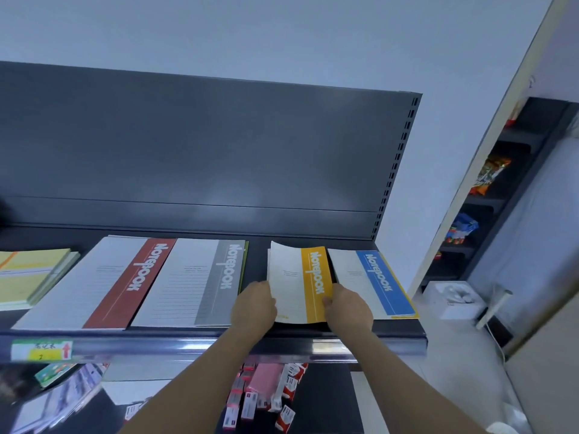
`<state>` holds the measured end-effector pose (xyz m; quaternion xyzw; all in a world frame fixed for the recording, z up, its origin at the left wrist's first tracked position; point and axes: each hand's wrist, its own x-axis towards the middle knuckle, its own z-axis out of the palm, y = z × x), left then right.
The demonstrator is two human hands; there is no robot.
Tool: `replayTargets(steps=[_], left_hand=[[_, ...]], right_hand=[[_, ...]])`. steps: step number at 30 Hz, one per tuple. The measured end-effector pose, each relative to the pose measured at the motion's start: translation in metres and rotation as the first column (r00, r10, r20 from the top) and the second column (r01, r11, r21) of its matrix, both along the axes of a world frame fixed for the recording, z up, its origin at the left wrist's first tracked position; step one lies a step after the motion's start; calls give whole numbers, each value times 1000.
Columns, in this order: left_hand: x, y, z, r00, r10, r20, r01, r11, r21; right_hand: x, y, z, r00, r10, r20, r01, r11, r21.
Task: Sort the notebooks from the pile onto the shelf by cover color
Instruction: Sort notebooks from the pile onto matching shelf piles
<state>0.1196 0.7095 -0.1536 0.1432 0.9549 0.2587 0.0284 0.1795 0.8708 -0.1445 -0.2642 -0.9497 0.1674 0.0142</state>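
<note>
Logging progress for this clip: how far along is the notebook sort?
Done: the red notebook, grey notebook and blue notebook lie flat in a row on the shelf. In hand: the left hand and right hand hold the yellow notebook over the gap between grey and blue, its far edge curled up. Left: set it flat. The pile is out of view, so the remaining count cannot be told.

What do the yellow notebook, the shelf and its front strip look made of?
Yellow notebook: thin paper or light card, matte; the cover bows and its far corner lifts.
Shelf: likely painted sheet metal, dark grey, satin; soft glare on the back panel and punched slots up its right edge.
Front strip: seemingly clear glossy plastic; bright highlights, and it holds a label.
</note>
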Motion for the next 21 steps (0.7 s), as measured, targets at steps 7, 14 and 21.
replayTargets(steps=[7,14,21], left_hand=[[-1,2,-4,997,-1,-81,-10,992,-129],[2,-8,3,983,-72,-172,29,971,-238],[2,-56,25,946,-71,-315,-99,864,-493]], right_hand=[[-3,2,-4,994,52,91,-64,988,140],[-1,-3,-1,980,180,-82,-163,969,186],[-14,-37,7,896,415,-160,-366,892,265]])
